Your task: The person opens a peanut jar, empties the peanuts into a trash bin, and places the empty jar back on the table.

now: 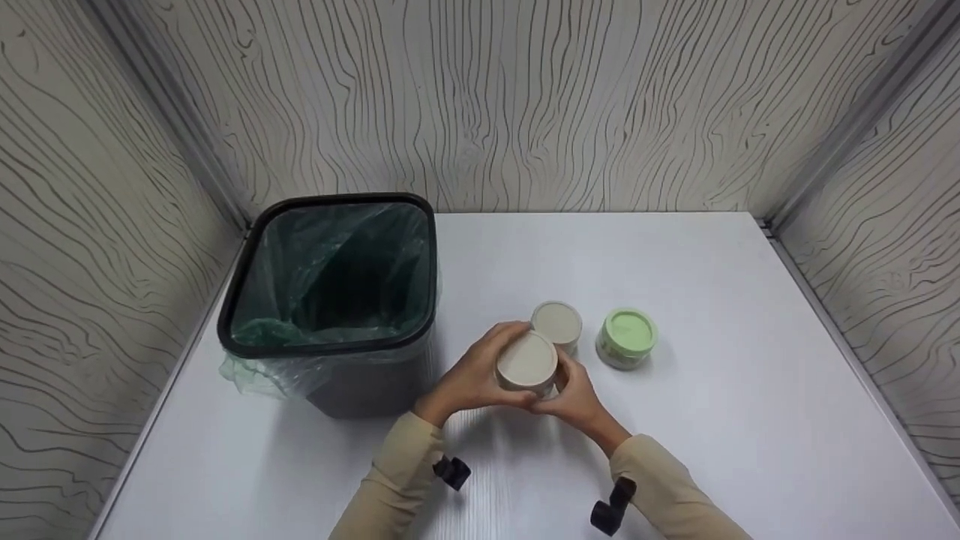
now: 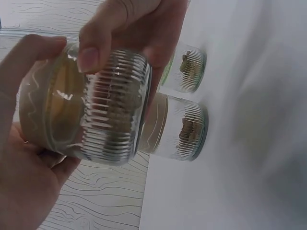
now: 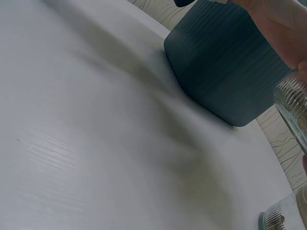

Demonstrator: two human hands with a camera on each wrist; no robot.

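A ribbed glass jar (image 1: 527,361) with a beige lid is held above the table between both hands. My left hand (image 1: 474,377) grips it round the lid from the left. From the other side my right hand (image 1: 576,397) holds the glass body, its thumb (image 2: 89,58) lying on the glass in the left wrist view. The jar's contents are blurred behind the ribs. Just beyond it stands a second beige-lidded jar (image 1: 556,322). To the right is a jar with a green lid (image 1: 630,334). Small brownish pieces show inside both standing jars in the left wrist view.
A dark bin (image 1: 330,350) with a black rim and a green plastic liner stands open-topped left of the hands. The white table (image 1: 720,420) is enclosed by wood-patterned panels (image 1: 525,105) at the back and sides.
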